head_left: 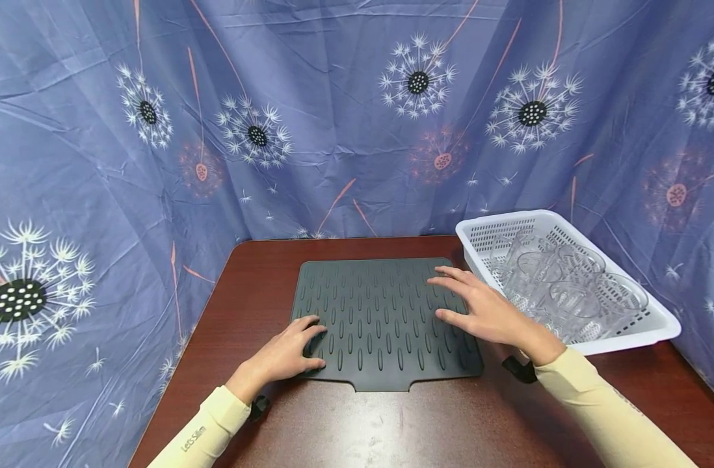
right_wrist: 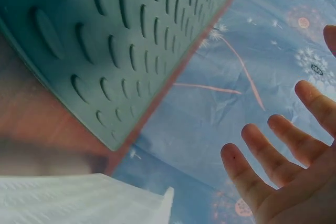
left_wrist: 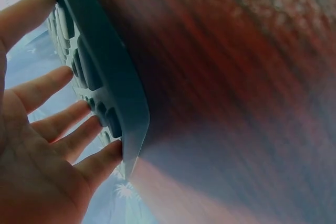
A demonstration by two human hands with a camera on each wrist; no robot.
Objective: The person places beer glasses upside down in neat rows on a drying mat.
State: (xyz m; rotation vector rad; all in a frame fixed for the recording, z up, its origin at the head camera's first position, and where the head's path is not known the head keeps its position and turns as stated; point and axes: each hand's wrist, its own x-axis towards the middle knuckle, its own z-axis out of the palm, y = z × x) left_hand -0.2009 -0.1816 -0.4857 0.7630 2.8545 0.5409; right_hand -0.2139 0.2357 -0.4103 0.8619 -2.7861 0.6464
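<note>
Dark ridged mat [head_left: 386,312] is laid on worktop [head_left: 251,292], lower centre of frame. Left hand [head_left: 289,348] is held at its lower-left edge, right hand [head_left: 482,305] by its right edge, fingers apart on both; left-side contact can't be fully confirmed. Glassware [head_left: 538,268] is held in white basket [head_left: 632,339], frame right.

Head view: high, facing forward-down. Wrist views: close in, tilted sideways. All three share mat [head_left: 370,315], curtain [head_left: 333,97].

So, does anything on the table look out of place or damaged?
Nothing looks spilled. Only the white basket sits at an angle to the dark mat; whether its clear cups are chipped, I cannot tell.
</note>
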